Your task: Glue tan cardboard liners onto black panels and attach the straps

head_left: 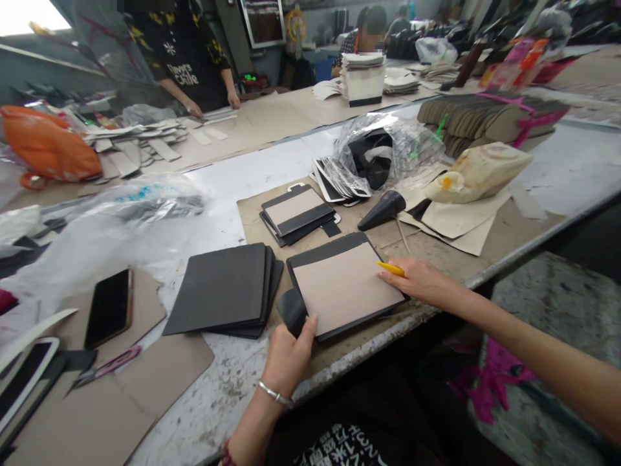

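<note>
A beige panel (344,285) lies on a black sheet, with black margins showing around it, near the table's front edge. My left hand (291,353) pinches the near left corner, its thumb on top, where a black flap (292,310) curls up. In my right hand (412,278) is a yellow pointed tool (391,268), held at the panel's right side. A stack of black sheets (218,288) sits to the left. Behind the panel is a smaller pile of black pieces (297,210), topped with beige. A black cone (382,210) lies beyond the panel's far right corner.
Left are a phone (109,305), pink-handled scissors (109,367) and plastic wrap (121,226). Farther back right are a bag with black pieces (383,149), a yellowish container (480,171) and tied stacks (485,120). Two people are across the tables. The table's front edge (359,362) runs below my hands.
</note>
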`<state>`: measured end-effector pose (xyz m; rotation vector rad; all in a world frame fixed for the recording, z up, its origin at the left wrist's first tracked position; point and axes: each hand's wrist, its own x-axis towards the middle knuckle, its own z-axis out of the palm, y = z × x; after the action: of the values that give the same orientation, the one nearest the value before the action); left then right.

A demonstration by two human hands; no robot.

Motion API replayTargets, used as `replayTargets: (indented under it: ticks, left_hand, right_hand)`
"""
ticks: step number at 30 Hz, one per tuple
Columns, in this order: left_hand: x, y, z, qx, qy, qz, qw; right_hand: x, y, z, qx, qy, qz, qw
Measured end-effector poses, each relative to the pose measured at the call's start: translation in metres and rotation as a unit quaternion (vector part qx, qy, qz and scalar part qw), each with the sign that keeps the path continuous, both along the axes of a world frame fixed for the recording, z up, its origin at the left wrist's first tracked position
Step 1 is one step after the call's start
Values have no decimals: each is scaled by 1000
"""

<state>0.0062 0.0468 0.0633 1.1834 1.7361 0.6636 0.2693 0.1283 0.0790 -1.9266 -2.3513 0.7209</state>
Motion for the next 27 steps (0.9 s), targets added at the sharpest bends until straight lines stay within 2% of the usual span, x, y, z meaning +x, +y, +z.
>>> replayTargets:
  ticks: [3,6,13,20,23,27]
  left_hand:
    - [3,-3,-4,-16,-80,48,995]
    - [4,-6,-10,-13,-117,87,989]
    - [6,-10,-21,-2,-127,116,985]
    - [6,-10,-18,-14,-107,121,987]
    - [7,-10,-17,-9,-103,118,988]
    - [9,-11,-16,14,-107,133,985]
  right_hand:
    - [2,3,-3,-22,32,-6,999]
    - [3,5,-5,-42,58,-13,997]
    - [6,7,-3,-64,101,-25,992]
    - [4,4,5,-68,156,-24,985]
    - [4,6,5,-72,138,-20,988]
    - [2,7,7,-42,46,0,998]
